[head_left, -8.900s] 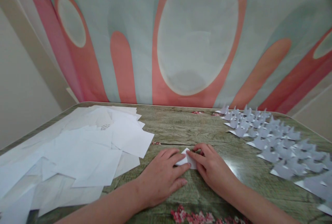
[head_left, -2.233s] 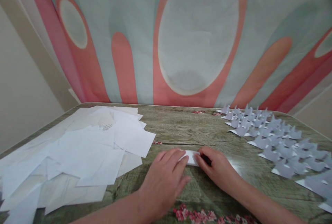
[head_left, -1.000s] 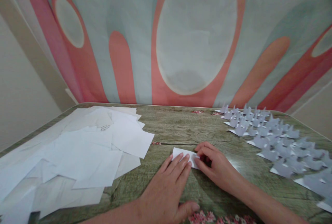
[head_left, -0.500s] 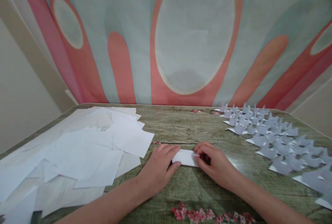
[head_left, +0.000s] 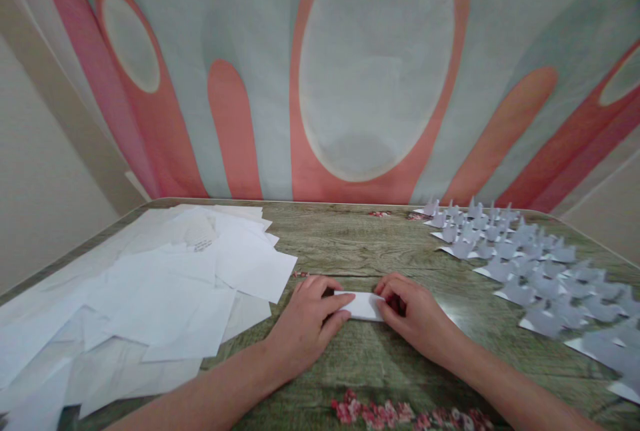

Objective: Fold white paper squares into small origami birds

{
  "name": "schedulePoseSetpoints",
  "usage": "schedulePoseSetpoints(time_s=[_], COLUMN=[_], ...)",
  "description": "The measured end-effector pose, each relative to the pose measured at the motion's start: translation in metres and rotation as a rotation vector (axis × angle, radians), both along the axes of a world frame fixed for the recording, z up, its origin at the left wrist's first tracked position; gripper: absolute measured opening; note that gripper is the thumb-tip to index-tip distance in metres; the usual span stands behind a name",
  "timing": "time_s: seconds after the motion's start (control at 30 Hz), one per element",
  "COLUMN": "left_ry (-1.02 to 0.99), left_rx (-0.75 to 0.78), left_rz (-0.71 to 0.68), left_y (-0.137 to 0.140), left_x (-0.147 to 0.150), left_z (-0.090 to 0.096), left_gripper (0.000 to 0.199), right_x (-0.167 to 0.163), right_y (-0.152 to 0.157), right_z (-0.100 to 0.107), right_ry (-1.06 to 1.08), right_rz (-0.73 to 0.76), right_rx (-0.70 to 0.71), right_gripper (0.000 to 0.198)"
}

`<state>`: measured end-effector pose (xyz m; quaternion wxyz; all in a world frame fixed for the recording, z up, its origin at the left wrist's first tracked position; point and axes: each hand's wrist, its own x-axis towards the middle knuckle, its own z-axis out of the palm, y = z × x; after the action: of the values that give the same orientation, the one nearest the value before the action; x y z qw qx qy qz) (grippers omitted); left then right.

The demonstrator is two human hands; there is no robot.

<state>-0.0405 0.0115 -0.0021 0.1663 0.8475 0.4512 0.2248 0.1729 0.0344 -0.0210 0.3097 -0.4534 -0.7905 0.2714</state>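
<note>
A small folded piece of white paper [head_left: 366,306] lies low over the table, stretched between my two hands. My left hand [head_left: 311,314] grips its left end, with the index finger laid across the top face and the thumb along the near edge. At the right end, my right hand [head_left: 407,311] pinches the paper between thumb and curled fingers. The fingertips of my right hand partly hide that end.
Loose white sheets [head_left: 165,284] are heaped on the left of the wood-patterned table [head_left: 320,244]. Rows of folded white paper birds [head_left: 520,251] stand along the right. Pink flowers [head_left: 390,412] show at the near edge. A patterned backdrop [head_left: 370,71] hangs behind.
My left index finger has shifted from the paper's far edge onto its top face. The right hand keeps its pinch at nearly the same spot.
</note>
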Motion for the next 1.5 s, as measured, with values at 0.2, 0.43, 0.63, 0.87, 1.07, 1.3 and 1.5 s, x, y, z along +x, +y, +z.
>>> schedulePoseSetpoints(time_s=[0.2, 0.43, 0.63, 0.87, 1.07, 1.3, 1.5], left_ry=[0.007, 0.032, 0.136, 0.306, 0.391, 0.387, 0.369], left_rx=[0.014, 0.017, 0.054, 0.129, 0.044, -0.013, -0.059], left_rz=[0.021, 0.034, 0.041, -0.102, -0.214, -0.233, -0.237], left_y=[-0.001, 0.000, -0.001, -0.021, -0.033, -0.032, -0.032], left_x=[0.001, 0.002, 0.004, 0.014, 0.015, 0.013, 0.012], left_z=[-0.001, -0.001, 0.001, 0.008, 0.009, 0.010, 0.011], left_gripper=[0.025, 0.024, 0.026, 0.039, 0.065, 0.067, 0.067], right_x=[-0.001, -0.002, -0.001, -0.001, -0.001, -0.001, 0.000], right_y=[0.002, 0.002, 0.002, 0.002, 0.002, 0.002, 0.003], right_z=[0.001, 0.002, 0.000, 0.001, 0.002, 0.002, 0.002], right_ry=[-0.030, -0.040, -0.042, -0.032, -0.024, -0.034, -0.036], right_rz=[-0.027, -0.024, -0.034, -0.025, -0.020, -0.029, -0.027], right_rx=[-0.013, -0.021, -0.025, -0.020, -0.015, -0.012, -0.010], right_gripper=[0.013, 0.013, 0.013, 0.014, 0.014, 0.014, 0.014])
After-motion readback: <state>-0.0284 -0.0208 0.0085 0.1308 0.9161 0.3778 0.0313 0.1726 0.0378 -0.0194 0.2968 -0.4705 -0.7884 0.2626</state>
